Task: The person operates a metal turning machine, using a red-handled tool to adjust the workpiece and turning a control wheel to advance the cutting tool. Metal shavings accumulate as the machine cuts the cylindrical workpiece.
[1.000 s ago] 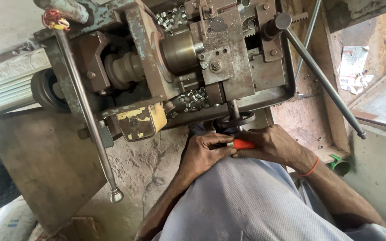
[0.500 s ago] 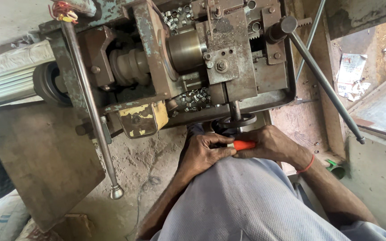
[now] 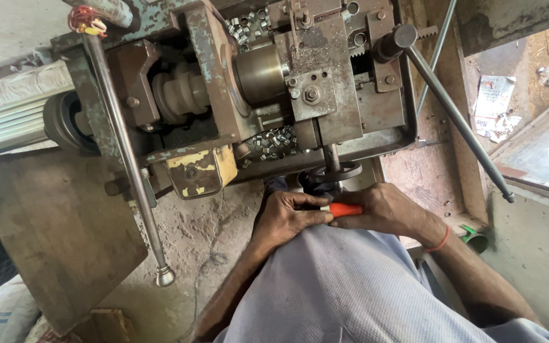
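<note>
In the head view, the two hands meet just below the middle of the picture, on the person's lap. The left hand (image 3: 290, 216) lies at 9 o'clock of the orange handle (image 3: 345, 209), and its grip is pressed together, pinching the near end of this handle between thumb and fingers. The right hand (image 3: 382, 209) lies at 3 o'clock of the handle and its grip is closed around the other part, so only a short orange piece shows between the hands. What kind of tool is on the handle, I cannot tell, because the hands hide it.

At 12 o'clock of the hands, very near, there is a dark handwheel (image 3: 333, 171) of an old metal machine (image 3: 255, 82). Small metal rings (image 3: 271, 141) lie in a heap on the machine, at 11 o'clock of the hands. One long lever (image 3: 128, 165) hangs at 9 o'clock, another lever (image 3: 455, 114) runs at 2 o'clock.

I think the risk is this: the hands work close under the handwheel, so a slip of the handle could knock the knuckles against the metal, or the tool could fall to the dusty floor (image 3: 192, 241).
</note>
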